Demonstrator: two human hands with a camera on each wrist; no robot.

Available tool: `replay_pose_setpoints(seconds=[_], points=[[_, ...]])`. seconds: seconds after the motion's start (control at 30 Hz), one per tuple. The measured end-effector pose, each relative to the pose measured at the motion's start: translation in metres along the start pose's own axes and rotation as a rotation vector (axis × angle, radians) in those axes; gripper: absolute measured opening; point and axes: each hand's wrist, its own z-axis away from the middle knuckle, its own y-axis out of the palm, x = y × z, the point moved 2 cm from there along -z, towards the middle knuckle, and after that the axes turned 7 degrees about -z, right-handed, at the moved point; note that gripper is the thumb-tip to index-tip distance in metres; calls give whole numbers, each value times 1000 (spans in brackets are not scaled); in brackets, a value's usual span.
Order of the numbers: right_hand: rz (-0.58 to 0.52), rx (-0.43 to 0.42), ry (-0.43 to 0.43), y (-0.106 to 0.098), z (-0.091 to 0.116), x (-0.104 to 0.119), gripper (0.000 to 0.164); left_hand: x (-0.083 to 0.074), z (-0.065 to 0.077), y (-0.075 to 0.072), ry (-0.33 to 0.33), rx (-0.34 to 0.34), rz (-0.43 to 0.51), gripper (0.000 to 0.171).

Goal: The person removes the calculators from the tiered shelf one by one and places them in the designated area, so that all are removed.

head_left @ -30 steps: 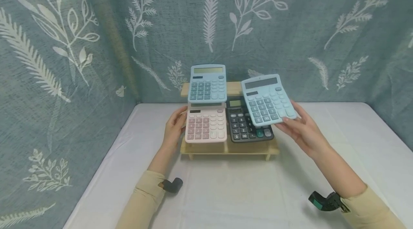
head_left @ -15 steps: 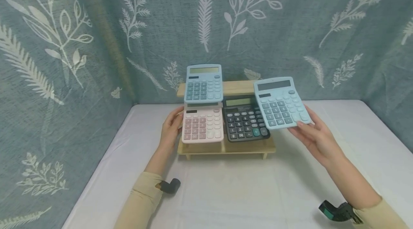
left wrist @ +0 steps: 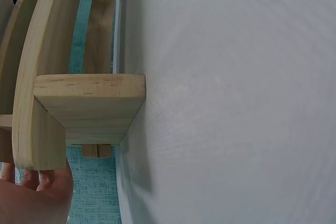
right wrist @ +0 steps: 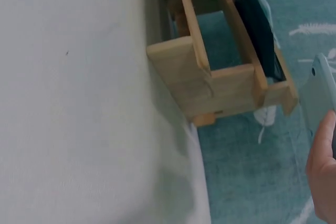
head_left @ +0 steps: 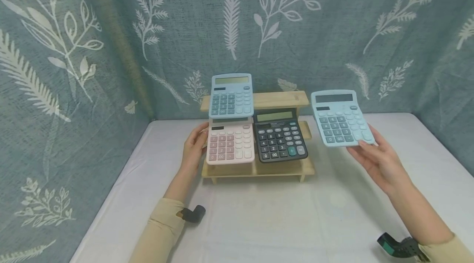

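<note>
A light blue calculator (head_left: 340, 118) is in my right hand (head_left: 381, 164), pinched at its lower right corner. It is held in the air to the right of a wooden rack (head_left: 285, 99); the right wrist view shows the calculator's back (right wrist: 320, 95) at the right edge. My left hand (head_left: 192, 147) grips the rack's left side, its fingers partly hidden behind the wood (left wrist: 50, 135). On the rack, a second light blue calculator (head_left: 231, 96) stands on the upper tier. Below it are a pink calculator (head_left: 230, 141) and, to its right, a black calculator (head_left: 280, 135).
The rack stands on a white-covered table (head_left: 259, 217). Behind and at the sides hangs a blue-green curtain (head_left: 200, 28) with white leaf patterns. A dark wrist-worn device sits on each forearm, the right one (head_left: 401, 248) near the lower right.
My right hand has carried the light blue calculator rightward, away from in front of the black calculator, which shows fully now. My left hand keeps its place on the rack.
</note>
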Motion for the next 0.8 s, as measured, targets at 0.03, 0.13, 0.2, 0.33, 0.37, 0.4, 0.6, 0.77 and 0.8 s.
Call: replay_pose_setpoints(seconds=[0.03,0.13,0.2,0.33,0.37,0.4,0.6,0.77,0.8], points=[[1,-4,-2,-2,1,1,70,0,0,0,-2,0,-4,46],[-14,-2,-5,-8,1,4,71,0,0,0,-6,-2,-5,46],[-29,-9,-1,-13,1,5,72,0,0,0,-5,-2,-4,46],[-36,-44,17,-23,-1,8,75,1,-1,0,2,-4,0,46],[-31,-51,21,-25,-1,9,75,1,-1,0,3,-4,-4,46],[-31,-60,27,-28,-2,10,76,1,-1,0,4,-5,-5,46],[-64,-95,50,-44,-4,14,79,1,-1,1,10,-9,-1,45],[-84,-116,62,-56,-6,16,81,1,-1,1,9,-3,3,45],[-81,-119,64,-58,-7,16,82,2,-1,1,8,-3,2,44]])
